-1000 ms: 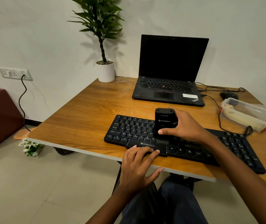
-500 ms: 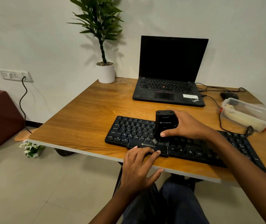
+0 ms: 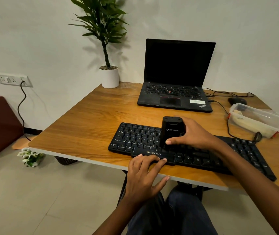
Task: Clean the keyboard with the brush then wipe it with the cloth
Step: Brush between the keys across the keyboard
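Lower left of centre: my left hand [image 3: 143,177] lies flat, fingers [image 3: 150,164] straight, their tips pressing the front lip of the black Zebronics keyboard [image 3: 135,139]. The thumb hangs past the tabletop [image 3: 84,131] edge. This hand grasps nothing. The keyboard lies near that front edge, angled down toward the right of the frame.

Hazard 1: if this pressure lapses during a stroke, I judge that the keyboard can skid toward my lap. This light contact is the only restraint visible.

Hazard 2: fingertips that creep upward would press the bottom-row keys.

Centre: the brush [image 3: 172,131], a black upright block, stands on the middle key rows. Its bristles are hidden beneath the body, so contact depth cannot be confirmed.

Hazard 3: excess downward force would probably drive debris under the keycaps or lift a cap.

Right of centre: my right hand [image 3: 196,134] is clenched round the brush, thumb across its front face, other fingers behind. My forearm crosses the right half of the keyboard.

Hazard 4: a long stroke to the right may catch the black cable [image 3: 227,126] and tug the clear plastic container [image 3: 257,119] lying near it.

The cloth: I cannot identify it. The pale contents of that container may be it.
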`<action>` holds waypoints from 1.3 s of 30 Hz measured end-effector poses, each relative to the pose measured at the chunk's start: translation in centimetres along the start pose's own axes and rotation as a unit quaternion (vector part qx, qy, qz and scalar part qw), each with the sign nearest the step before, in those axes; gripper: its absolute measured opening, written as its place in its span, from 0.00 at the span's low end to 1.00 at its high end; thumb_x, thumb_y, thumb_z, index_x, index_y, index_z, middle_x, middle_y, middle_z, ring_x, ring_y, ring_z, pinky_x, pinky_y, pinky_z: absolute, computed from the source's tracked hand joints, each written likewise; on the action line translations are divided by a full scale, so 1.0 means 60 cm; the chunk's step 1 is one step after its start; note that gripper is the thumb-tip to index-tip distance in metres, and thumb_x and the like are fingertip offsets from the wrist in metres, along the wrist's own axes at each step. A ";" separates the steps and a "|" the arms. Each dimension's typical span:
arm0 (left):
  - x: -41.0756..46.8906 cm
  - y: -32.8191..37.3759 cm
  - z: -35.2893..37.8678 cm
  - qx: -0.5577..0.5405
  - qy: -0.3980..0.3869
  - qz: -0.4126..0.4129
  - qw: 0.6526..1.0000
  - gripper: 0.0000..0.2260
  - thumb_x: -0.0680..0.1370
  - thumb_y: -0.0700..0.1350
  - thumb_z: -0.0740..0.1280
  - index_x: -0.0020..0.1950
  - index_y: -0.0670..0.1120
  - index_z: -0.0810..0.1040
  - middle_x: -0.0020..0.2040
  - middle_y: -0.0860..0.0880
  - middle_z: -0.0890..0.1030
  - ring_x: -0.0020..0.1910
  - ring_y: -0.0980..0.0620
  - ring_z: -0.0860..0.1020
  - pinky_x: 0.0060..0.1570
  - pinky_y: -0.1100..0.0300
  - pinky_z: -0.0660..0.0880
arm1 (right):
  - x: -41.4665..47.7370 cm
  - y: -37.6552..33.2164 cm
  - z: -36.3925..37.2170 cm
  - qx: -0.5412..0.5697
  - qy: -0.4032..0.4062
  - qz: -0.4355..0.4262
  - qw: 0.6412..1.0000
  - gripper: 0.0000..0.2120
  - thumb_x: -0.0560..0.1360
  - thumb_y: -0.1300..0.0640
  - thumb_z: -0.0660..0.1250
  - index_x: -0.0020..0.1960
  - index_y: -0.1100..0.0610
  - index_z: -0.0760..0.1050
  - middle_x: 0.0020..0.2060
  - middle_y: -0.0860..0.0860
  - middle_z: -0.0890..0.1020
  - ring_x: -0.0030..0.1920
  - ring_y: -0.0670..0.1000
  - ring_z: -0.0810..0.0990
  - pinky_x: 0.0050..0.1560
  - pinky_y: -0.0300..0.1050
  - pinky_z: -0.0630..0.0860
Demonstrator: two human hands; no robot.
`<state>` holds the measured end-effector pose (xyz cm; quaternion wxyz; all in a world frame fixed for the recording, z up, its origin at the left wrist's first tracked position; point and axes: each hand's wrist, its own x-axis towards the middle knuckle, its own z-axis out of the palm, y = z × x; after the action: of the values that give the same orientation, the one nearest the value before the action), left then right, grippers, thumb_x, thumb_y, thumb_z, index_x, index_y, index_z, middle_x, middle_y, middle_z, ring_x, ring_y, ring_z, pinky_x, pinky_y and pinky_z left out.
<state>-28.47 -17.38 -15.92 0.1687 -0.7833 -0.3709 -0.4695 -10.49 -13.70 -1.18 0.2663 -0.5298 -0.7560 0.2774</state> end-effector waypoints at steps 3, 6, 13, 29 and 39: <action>0.000 0.000 0.000 0.001 0.001 0.000 1.000 0.18 0.77 0.59 0.62 0.62 0.51 0.74 0.56 0.52 0.71 0.56 0.52 0.70 0.62 0.55 0.64 | 0.001 0.000 -0.016 -0.003 0.002 0.020 1.000 0.30 0.64 0.56 0.77 0.62 0.54 0.69 0.49 0.39 0.74 0.50 0.40 0.74 0.43 0.25 0.69; 0.001 -0.001 -0.001 0.002 0.000 0.002 1.000 0.18 0.77 0.59 0.62 0.62 0.51 0.74 0.56 0.52 0.72 0.56 0.52 0.70 0.62 0.55 0.64 | 0.009 -0.008 0.001 -0.027 0.033 -0.009 0.999 0.32 0.64 0.55 0.77 0.64 0.55 0.69 0.50 0.42 0.74 0.51 0.41 0.73 0.45 0.25 0.68; 0.001 0.000 0.000 -0.011 0.003 -0.005 1.000 0.18 0.76 0.59 0.63 0.61 0.51 0.74 0.56 0.52 0.72 0.56 0.52 0.71 0.66 0.57 0.61 | 0.011 -0.005 0.009 -0.013 0.057 -0.015 0.998 0.31 0.64 0.57 0.77 0.64 0.55 0.68 0.54 0.46 0.76 0.54 0.44 0.73 0.49 0.31 0.70; 0.007 -0.001 -0.005 -0.018 -0.007 -0.007 1.000 0.19 0.75 0.60 0.64 0.61 0.50 0.74 0.56 0.52 0.73 0.55 0.52 0.72 0.62 0.55 0.66 | 0.018 0.005 0.020 0.010 0.090 -0.010 0.996 0.30 0.64 0.56 0.77 0.62 0.54 0.69 0.50 0.42 0.74 0.53 0.45 0.73 0.44 0.27 0.68; 0.016 0.002 -0.019 -0.037 -0.029 -0.013 0.999 0.19 0.74 0.60 0.66 0.59 0.51 0.76 0.55 0.53 0.74 0.54 0.53 0.72 0.59 0.57 0.65 | 0.031 0.003 0.011 -0.035 0.088 -0.017 0.995 0.31 0.65 0.56 0.77 0.64 0.56 0.69 0.53 0.47 0.76 0.54 0.46 0.74 0.47 0.32 0.71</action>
<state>-28.81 -17.75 -14.53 0.1225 -0.7973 -0.3686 -0.4620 -11.39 -11.96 -1.54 0.3180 -0.5481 -0.7476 0.1988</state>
